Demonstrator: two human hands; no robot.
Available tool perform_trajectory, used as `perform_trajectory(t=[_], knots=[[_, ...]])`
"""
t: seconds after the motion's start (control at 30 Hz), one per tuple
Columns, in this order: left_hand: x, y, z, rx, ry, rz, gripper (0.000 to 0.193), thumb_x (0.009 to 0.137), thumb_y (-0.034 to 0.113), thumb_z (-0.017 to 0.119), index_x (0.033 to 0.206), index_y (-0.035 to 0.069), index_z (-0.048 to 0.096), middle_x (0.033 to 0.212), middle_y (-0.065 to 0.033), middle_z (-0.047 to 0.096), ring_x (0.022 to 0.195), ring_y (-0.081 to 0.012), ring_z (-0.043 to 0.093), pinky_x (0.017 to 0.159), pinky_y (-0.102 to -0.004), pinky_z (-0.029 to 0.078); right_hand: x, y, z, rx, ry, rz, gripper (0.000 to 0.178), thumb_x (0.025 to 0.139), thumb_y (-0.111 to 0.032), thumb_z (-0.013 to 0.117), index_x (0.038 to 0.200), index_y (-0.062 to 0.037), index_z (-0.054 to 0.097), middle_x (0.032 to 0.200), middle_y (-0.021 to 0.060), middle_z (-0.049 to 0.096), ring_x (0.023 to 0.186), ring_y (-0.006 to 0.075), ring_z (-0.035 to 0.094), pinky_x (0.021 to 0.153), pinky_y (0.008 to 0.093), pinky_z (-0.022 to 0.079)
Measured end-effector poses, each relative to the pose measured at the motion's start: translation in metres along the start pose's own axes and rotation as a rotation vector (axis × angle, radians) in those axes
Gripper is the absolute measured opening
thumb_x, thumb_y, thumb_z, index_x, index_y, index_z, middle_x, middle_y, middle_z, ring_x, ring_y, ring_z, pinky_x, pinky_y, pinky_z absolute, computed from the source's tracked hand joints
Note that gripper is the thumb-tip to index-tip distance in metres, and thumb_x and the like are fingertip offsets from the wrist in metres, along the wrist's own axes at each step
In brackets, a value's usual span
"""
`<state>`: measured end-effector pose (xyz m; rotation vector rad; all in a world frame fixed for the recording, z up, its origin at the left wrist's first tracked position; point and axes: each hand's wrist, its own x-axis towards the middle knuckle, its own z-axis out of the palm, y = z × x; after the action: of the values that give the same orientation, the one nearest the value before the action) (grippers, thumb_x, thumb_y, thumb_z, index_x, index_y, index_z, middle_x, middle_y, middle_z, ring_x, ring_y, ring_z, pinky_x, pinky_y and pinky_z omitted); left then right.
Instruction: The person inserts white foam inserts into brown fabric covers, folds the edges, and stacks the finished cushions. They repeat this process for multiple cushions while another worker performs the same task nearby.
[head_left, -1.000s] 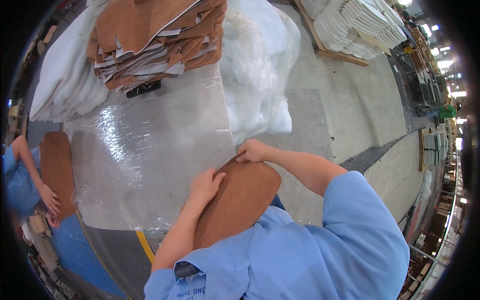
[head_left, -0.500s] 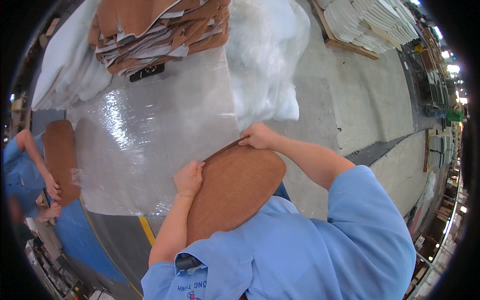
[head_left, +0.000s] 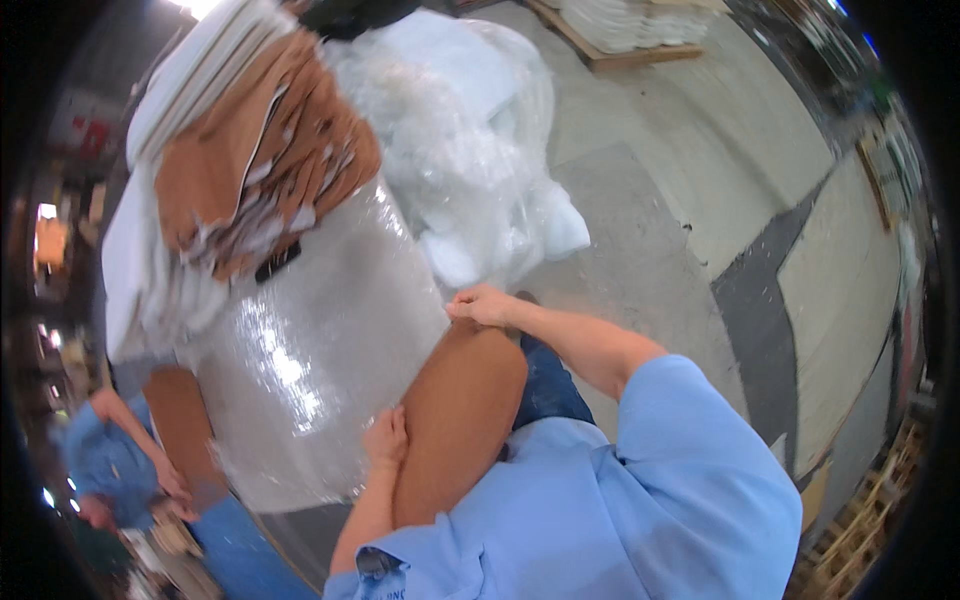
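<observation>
A brown fabric-covered cushion (head_left: pixel 462 410) with a rounded end leans against my body at the near edge of the table. My right hand (head_left: pixel 483 306) pinches its far corner. My left hand (head_left: pixel 387 440) is closed on the long left edge, nearer to me. Between the two hands that edge runs straight, beside the plastic-covered tabletop (head_left: pixel 330 400). The cushion's near end is partly hidden by my left forearm and shirt.
A pile of brown fabric covers (head_left: pixel 260 150) with pale linings lies on the far left of the table, beside white padding sheets (head_left: pixel 150 250). Clear plastic wraps white stuffing (head_left: pixel 460 130) behind. At left a co-worker (head_left: pixel 115 450) handles another brown piece (head_left: pixel 185 420). A pallet (head_left: pixel 640 55) stands far right.
The view has turned, so the table and piles appear tilted and shifted. Both hands keep hold of the cushion's edge; the cushion now stands more steeply in view.
</observation>
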<state>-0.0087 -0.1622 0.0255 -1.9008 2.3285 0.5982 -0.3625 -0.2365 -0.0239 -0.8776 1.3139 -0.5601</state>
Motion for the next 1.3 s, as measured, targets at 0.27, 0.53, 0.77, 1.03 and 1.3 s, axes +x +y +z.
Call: perform_trajectory(t=[0.27, 0.53, 0.77, 1.03, 1.3], knots=[[0.001, 0.009, 0.009, 0.178, -0.034, 0.055, 0.04, 0.109, 0.04, 0.049, 0.089, 0.008, 0.062, 0.08, -0.0229, 0.066, 0.074, -0.0483, 0.064, 0.065, -0.056, 0.048, -0.06, 0.078, 0.02, 1.068, 0.224, -0.184, 0.052, 0.113, -0.05, 0.042, 0.136, -0.0083, 0.064, 0.132, 0.0054, 0.069, 0.122, 0.0187, 0.062, 0.102, 0.0374, 0.046], [0.003, -0.006, 0.016, 0.228, -0.074, 0.127, 0.04, 0.109, 0.041, 0.049, 0.091, 0.008, 0.063, 0.081, -0.0236, 0.067, 0.075, -0.0473, 0.064, 0.065, -0.053, 0.048, -0.075, 0.082, 0.05, 0.906, 0.502, -0.508, 0.04, 0.113, -0.034, 0.049, 0.115, -0.0027, 0.074, 0.121, 0.006, 0.072, 0.116, 0.0192, 0.064, 0.106, 0.0364, 0.045], [0.009, 0.087, -0.068, -0.616, -0.147, -0.144, 0.06, 0.107, 0.052, 0.053, 0.133, -0.001, 0.062, 0.119, -0.0216, 0.071, 0.112, -0.0361, 0.069, 0.097, -0.0458, 0.052, -0.101, 0.05, 0.06, 0.63, 0.675, -0.779, 0.039, 0.112, -0.028, 0.047, 0.11, 0.0007, 0.073, 0.116, 0.0117, 0.073, 0.116, 0.0278, 0.066, 0.11, 0.041, 0.045], [0.003, 0.21, -0.108, -0.424, -0.509, 0.261, 0.112, 0.081, 0.03, 0.088, 0.163, -0.008, 0.021, 0.157, -0.0246, 0.045, 0.144, -0.0327, 0.048, 0.12, -0.0427, 0.038, -0.079, 0.031, 0.067, 0.5, 0.723, -0.921, 0.046, 0.111, -0.035, 0.039, 0.098, -0.0039, 0.071, 0.1, 0.0124, 0.072, 0.1, 0.0341, 0.067, 0.101, 0.0433, 0.046], [0.008, 0.192, -0.097, -0.596, -0.495, 0.237, 0.099, 0.085, 0.026, 0.082, 0.161, -0.008, 0.027, 0.15, -0.0271, 0.052, 0.139, -0.0345, 0.054, 0.115, -0.0431, 0.043, -0.045, 0.031, 0.044, 0.299, 0.452, -0.931, 0.042, 0.103, -0.03, 0.04, 0.083, -0.002, 0.065, 0.08, 0.016, 0.065, 0.076, 0.0345, 0.061, 0.074, 0.0407, 0.048]])
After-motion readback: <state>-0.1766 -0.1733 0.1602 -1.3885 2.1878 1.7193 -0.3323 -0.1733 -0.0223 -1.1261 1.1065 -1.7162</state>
